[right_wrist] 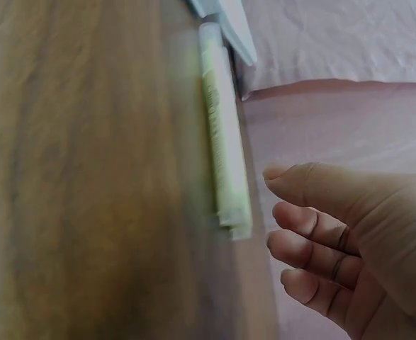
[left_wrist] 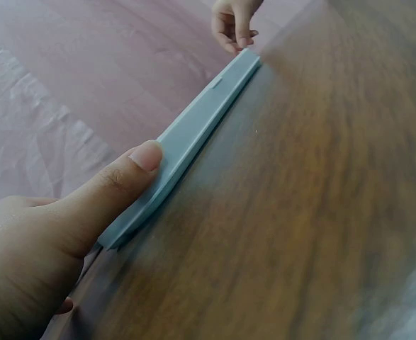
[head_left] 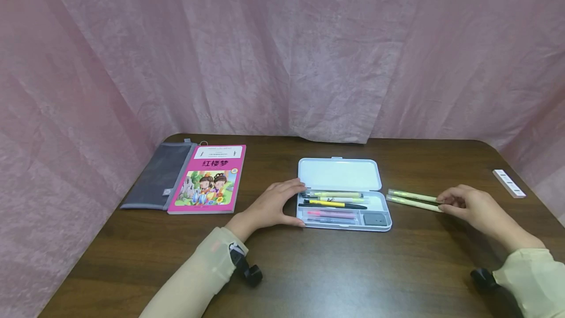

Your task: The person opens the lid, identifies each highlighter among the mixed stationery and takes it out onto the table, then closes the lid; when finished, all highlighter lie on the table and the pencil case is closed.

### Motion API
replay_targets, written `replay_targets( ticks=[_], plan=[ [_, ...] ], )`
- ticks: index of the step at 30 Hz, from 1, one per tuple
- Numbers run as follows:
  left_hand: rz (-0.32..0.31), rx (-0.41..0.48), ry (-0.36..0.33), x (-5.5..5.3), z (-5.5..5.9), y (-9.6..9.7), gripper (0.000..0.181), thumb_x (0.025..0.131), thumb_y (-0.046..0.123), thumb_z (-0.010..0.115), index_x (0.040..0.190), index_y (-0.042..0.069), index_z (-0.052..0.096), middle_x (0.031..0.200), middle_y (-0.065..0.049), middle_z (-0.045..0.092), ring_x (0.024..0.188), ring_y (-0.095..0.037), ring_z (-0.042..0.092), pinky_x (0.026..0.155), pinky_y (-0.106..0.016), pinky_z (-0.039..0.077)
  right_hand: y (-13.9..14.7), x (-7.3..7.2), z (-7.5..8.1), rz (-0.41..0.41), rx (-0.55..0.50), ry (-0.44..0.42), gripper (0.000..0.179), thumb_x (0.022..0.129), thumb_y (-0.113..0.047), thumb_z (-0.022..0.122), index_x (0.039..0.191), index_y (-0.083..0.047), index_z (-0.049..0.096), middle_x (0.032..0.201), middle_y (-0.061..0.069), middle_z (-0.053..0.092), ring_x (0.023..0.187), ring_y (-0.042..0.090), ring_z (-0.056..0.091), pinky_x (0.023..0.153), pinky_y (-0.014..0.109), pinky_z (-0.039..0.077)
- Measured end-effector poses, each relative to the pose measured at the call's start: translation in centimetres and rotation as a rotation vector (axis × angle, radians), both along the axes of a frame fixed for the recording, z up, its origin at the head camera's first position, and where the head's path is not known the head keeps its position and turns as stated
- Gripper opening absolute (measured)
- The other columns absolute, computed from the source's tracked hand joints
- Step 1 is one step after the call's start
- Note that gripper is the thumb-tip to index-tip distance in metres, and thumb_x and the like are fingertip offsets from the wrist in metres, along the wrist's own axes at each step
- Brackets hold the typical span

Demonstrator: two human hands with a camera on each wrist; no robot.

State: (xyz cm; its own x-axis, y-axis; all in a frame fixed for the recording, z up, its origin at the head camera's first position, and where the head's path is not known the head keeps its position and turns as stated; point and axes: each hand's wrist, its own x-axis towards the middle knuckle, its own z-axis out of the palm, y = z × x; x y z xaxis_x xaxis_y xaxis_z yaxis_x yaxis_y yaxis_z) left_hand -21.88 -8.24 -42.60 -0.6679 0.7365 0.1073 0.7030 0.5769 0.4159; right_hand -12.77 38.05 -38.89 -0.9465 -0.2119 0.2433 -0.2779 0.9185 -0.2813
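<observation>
A pale blue pencil case (head_left: pixel 339 174) lies with its lid folded back. Inside are several pens, among them a yellow-and-black pen (head_left: pixel 335 204), and a grey block (head_left: pixel 374 219). At its left end my left hand (head_left: pixel 274 203) holds the case, thumb (left_wrist: pixel 147 156) against the front side and fingers towards the hinge. Two pale green pens (head_left: pixel 412 200) lie side by side right of the case. My right hand (head_left: pixel 474 207) is at their right ends, fingers loosely bent; in the right wrist view a gap shows between this hand (right_wrist: pixel 335 241) and the pens (right_wrist: pixel 225 142).
On the left, a pink book (head_left: pixel 206 180) partly covers a grey zip pouch (head_left: pixel 159 175). A narrow white strip-shaped thing (head_left: pixel 509 183) lies near the right edge of the brown wooden table (head_left: pixel 344 274). Pink curtains (head_left: pixel 282 53) hang behind and beside it.
</observation>
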Motion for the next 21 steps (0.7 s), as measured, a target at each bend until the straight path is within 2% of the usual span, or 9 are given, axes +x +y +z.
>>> replay_targets(
  ticks=[7,15,21],
  plan=[
    [0.003,-0.004,0.013,0.0,-0.1,0.1,0.087,0.073,0.061,0.074,0.144,0.021,0.043,0.154,0.001,0.037,0.145,-0.014,0.030,0.118,-0.043,0.027,-1.0,-0.2,1.7,0.007,0.000,0.004,0.013,0.078,-0.011,0.077,0.089,-0.013,0.071,0.078,-0.008,0.056,0.068,-0.010,0.041,0.056,0.019,0.040],
    [0.010,-0.004,-0.005,0.0,-0.1,0.1,0.087,0.073,0.060,0.074,0.144,0.021,0.043,0.155,0.001,0.037,0.146,-0.013,0.028,0.119,-0.043,0.026,-2.3,-0.6,3.4,0.047,-0.006,0.048,0.015,0.078,-0.011,0.077,0.091,-0.011,0.071,0.079,-0.008,0.058,0.070,-0.011,0.044,0.058,0.020,0.044],
    [0.012,-0.010,-0.007,0.0,-0.1,0.1,0.087,0.073,0.060,0.074,0.144,0.021,0.043,0.155,0.001,0.037,0.146,-0.014,0.028,0.119,-0.043,0.026,-3.4,-0.9,4.6,0.061,0.006,0.019,0.016,0.080,-0.014,0.077,0.094,-0.012,0.070,0.081,-0.008,0.059,0.070,-0.009,0.044,0.058,0.020,0.043]
  ],
)
